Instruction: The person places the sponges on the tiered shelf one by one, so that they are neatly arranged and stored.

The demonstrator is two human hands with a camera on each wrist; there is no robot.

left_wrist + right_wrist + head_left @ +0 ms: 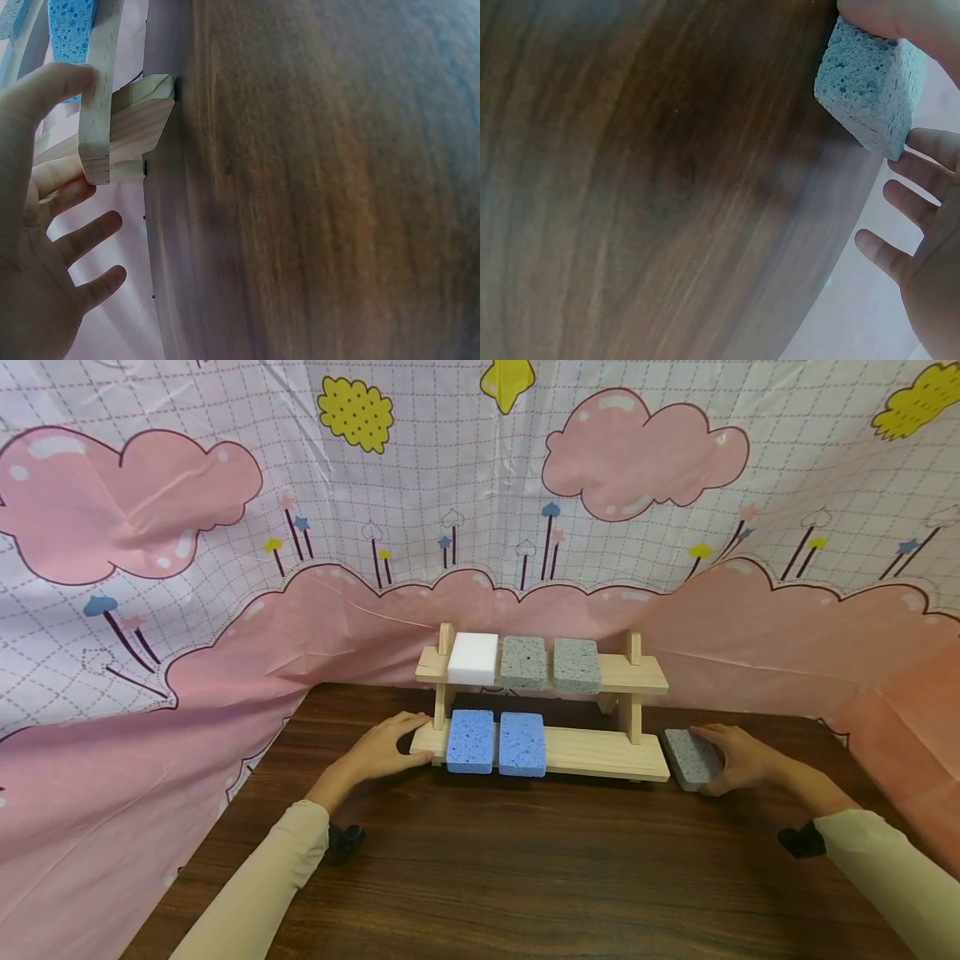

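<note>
My left hand point(381, 750) pinches the left end of a two-tier wooden shelf point(600, 752), its thumb on the front edge of the lower board point(96, 135) in the left wrist view. On the right, my right hand point(742, 758) holds a grey porous sponge point(688, 760) by its sides, just beyond the shelf's right end. The right wrist view shows this sponge point(862, 75) between thumb and fingers, low over the table. Two blue sponges, one point(470, 742) left of the other point(522, 744), lie on the lower board.
The upper board carries a white sponge block point(473, 658) and two grey sponges, one point(524, 662) beside the other point(577, 665). A dark wood table point(540, 868) lies under everything. Behind hangs a pink and white patterned cloth point(450, 477), which also runs down both sides.
</note>
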